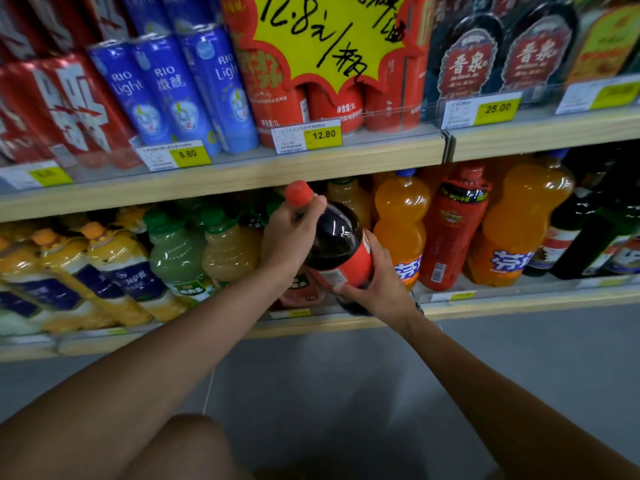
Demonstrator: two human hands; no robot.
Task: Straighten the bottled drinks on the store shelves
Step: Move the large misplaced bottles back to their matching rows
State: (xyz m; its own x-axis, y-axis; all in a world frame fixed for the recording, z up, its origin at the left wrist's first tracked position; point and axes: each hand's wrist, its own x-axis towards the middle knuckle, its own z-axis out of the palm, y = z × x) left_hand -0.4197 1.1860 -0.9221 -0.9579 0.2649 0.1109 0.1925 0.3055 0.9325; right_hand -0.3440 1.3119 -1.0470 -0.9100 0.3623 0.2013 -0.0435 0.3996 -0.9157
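A large dark cola bottle (337,237) with a red cap and red label leans to the left in front of the lower shelf (519,301). My left hand (292,233) grips its neck just under the cap. My right hand (379,284) holds its lower body at the label, fingers curled round it. The bottle's base hangs over the shelf's front edge. Orange soda bottles (400,223) and a red bottle (453,230) stand right of it. Green and yellow juice bottles (180,251) stand to its left.
The upper shelf (221,178) carries red packs, blue RIO cans (166,95), red cans behind a yellow price sign, and dark bottles at the right. Dark glass bottles (588,237) stand at the lower shelf's far right. Grey floor lies below; my knee shows at the bottom.
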